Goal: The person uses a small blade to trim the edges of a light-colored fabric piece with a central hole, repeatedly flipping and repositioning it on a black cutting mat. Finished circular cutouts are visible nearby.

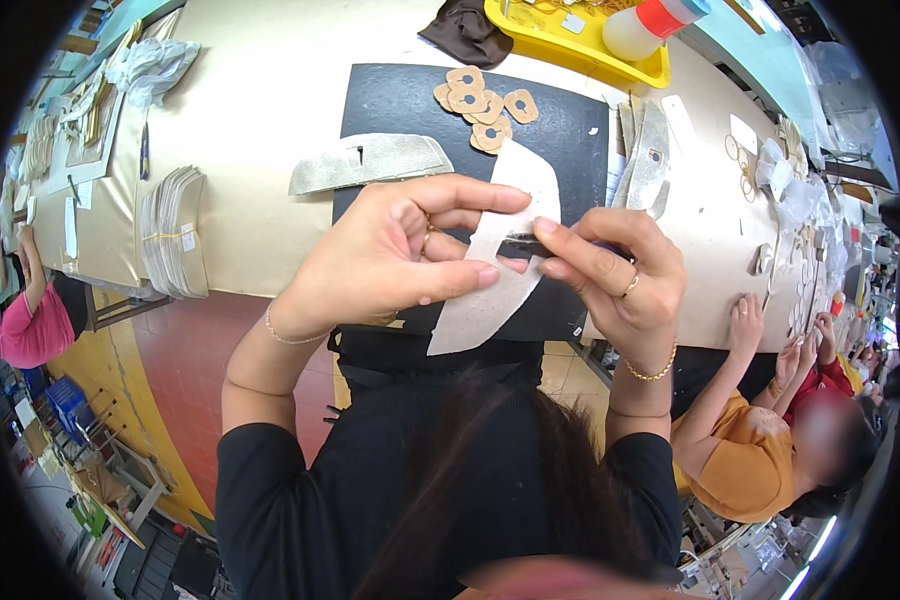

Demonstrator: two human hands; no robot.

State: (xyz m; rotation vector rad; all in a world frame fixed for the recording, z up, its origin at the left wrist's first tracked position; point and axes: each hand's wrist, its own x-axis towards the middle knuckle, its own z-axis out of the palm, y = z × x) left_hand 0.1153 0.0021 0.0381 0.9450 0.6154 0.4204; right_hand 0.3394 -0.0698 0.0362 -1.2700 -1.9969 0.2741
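Observation:
Over the black board I hold a pale, leaf-shaped panel tilted in the air. My left hand grips it, fingertips near its upper edge and thumb lower down. A small dark piece lies across an opening in the panel's middle. The thumb and fingers of my right hand pinch that dark piece; its exact kind I cannot make out. Behind the panel, a pile of tan rounded patches with keyhole-shaped cut-outs rests on the board. A grey panel with a slot lies at the board's left edge.
A yellow tray holding a white bottle with a red band stands at the back. Dark cloth lies beside it. Bundled panels sit left; more panels right. A person in orange works close on the right.

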